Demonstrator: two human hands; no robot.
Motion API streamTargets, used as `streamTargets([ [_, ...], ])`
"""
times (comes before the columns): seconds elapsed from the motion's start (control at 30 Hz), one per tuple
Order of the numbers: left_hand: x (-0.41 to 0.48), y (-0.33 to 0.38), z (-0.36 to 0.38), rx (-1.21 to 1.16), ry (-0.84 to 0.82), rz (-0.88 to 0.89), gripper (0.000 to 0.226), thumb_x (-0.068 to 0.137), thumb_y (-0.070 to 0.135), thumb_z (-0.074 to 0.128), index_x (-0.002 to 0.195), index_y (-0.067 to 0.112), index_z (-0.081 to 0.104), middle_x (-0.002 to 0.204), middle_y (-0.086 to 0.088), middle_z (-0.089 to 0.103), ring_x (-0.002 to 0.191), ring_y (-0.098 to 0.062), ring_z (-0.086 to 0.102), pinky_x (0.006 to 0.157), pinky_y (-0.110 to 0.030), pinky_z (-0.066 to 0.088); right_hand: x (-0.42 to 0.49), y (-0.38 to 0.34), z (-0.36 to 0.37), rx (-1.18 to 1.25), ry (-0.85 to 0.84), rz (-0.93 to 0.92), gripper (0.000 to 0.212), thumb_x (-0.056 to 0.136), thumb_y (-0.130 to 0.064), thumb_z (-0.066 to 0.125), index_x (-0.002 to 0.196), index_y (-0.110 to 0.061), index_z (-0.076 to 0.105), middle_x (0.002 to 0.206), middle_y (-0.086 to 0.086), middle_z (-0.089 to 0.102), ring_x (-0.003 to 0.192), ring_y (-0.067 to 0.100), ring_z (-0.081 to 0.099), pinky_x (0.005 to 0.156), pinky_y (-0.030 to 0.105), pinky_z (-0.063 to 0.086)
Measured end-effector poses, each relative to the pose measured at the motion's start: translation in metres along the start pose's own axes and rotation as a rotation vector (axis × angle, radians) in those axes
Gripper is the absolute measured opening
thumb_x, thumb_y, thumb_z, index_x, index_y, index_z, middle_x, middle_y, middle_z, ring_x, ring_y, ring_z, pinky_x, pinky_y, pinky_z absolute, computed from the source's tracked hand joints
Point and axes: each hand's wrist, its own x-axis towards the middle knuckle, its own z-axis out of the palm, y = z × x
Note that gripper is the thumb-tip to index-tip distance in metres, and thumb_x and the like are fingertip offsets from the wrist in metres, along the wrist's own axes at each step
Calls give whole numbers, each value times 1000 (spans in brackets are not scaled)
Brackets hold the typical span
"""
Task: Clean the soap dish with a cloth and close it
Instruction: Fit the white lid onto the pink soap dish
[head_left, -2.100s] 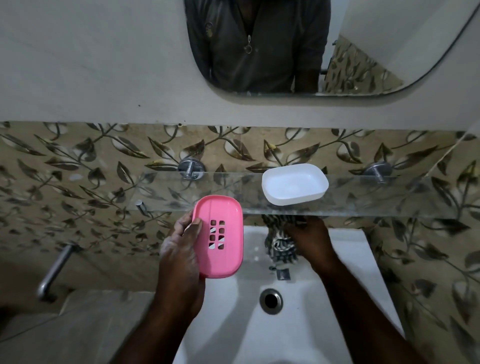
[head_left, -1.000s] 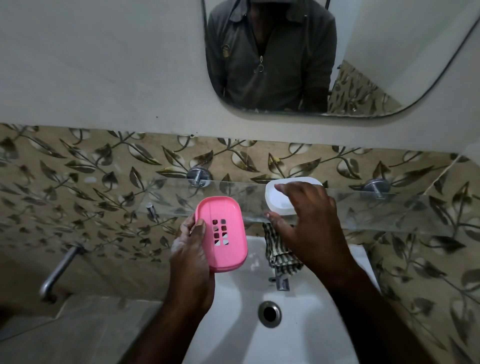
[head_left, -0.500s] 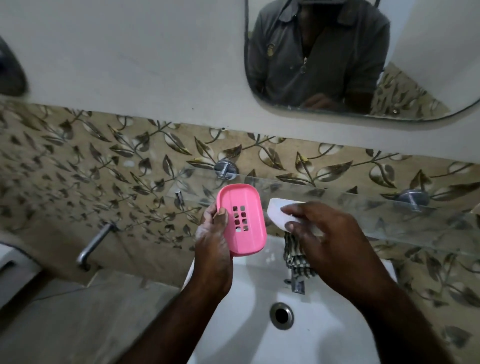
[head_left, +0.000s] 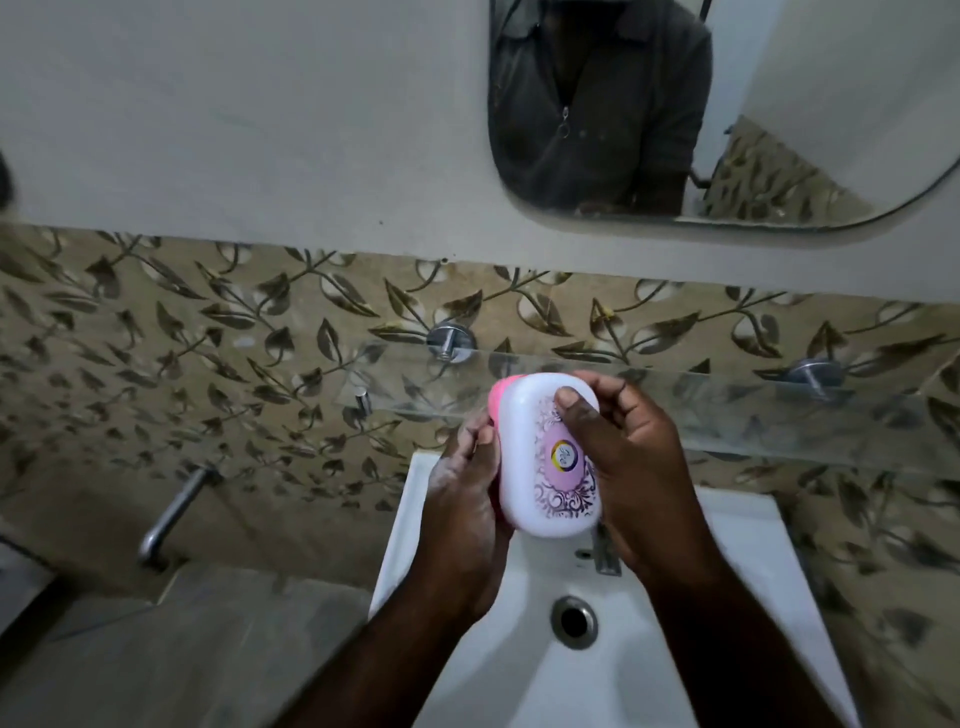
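Note:
The soap dish is held upright above the sink, between both hands. Its white lid (head_left: 535, 457), printed with a pink oval label, sits over the pink base (head_left: 496, 397), of which only a strip shows at the upper left. My left hand (head_left: 467, 499) grips the dish from the left and behind. My right hand (head_left: 623, 467) holds the lid from the right, thumb pressed on its front near the top. The cloth is hidden behind the dish and my hands.
A white sink (head_left: 717, 540) with a drain (head_left: 574, 621) lies below my hands, its tap (head_left: 605, 553) just under the dish. A glass shelf (head_left: 779, 415) runs along the leaf-patterned wall behind. A mirror (head_left: 831, 104) hangs above. A metal pipe (head_left: 171, 514) sticks out at left.
My right hand took the white lid off the glass shelf and brought it onto the pink base in my left hand. The camera view shifted left and closer.

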Motion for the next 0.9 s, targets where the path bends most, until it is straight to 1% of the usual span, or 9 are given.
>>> streamTargets([
  [0.1,0,6,-4,13,-14,-37,28,98,13,44,120,13,62,106,-8,74,92,-19,72,76,-34,60,-3,1,13,-244,135,-136,23,83,-32,74,103,-21,69,97,-4,73,84,8,67,68,22,53],
  [0.2,4,12,-8,13,-2,-22,30,96,15,47,122,11,61,107,-8,74,92,-19,72,73,-32,60,-3,6,21,-273,162,-150,27,82,-40,72,104,-25,68,98,-6,73,91,13,69,76,34,57],
  [0.3,7,17,-10,-24,1,-29,33,94,19,49,123,10,61,114,-13,71,99,-24,70,78,-37,59,-4,9,30,-253,152,-155,22,88,-28,69,109,-22,66,101,-3,73,93,15,69,82,38,57],
  [0.5,8,20,-16,-80,-67,-119,41,95,29,46,130,9,57,122,-17,67,111,-31,65,85,-39,57,-12,14,46,-321,224,-241,20,93,-22,61,113,-22,65,106,-12,70,93,-2,66,80,20,51],
  [0.57,11,22,-18,-76,-49,-78,41,93,26,49,131,12,56,123,-15,67,112,-29,65,85,-38,57,-17,15,51,-353,177,-203,31,91,-37,62,119,-24,65,112,-15,69,100,-4,64,89,27,52],
  [0.63,13,23,-21,-83,-42,-53,43,90,25,52,131,14,56,124,-12,67,112,-28,65,88,-39,56,-21,16,56,-407,89,-135,65,76,-64,65,130,-31,56,125,-16,62,111,-2,59,99,31,49],
  [0.7,14,25,-24,-90,-37,-40,43,89,24,53,130,16,57,125,-13,66,113,-29,64,96,-46,51,-24,15,61,-488,15,-115,85,61,-70,66,137,-39,45,131,-19,53,118,-1,53,102,28,44],
  [0.8,16,28,-26,-123,-40,-58,44,90,22,52,133,15,55,127,-15,64,116,-33,62,103,-54,45,-24,13,64,-456,10,-138,82,56,-64,71,131,-49,42,132,-21,52,118,-1,54,102,34,47],
  [0.9,15,32,-24,-166,-65,-75,45,88,22,52,131,12,56,124,-16,66,113,-33,64,97,-51,49,-20,8,65,-363,43,-170,73,55,-60,71,124,-49,48,126,-27,55,112,-6,57,100,36,50],
])
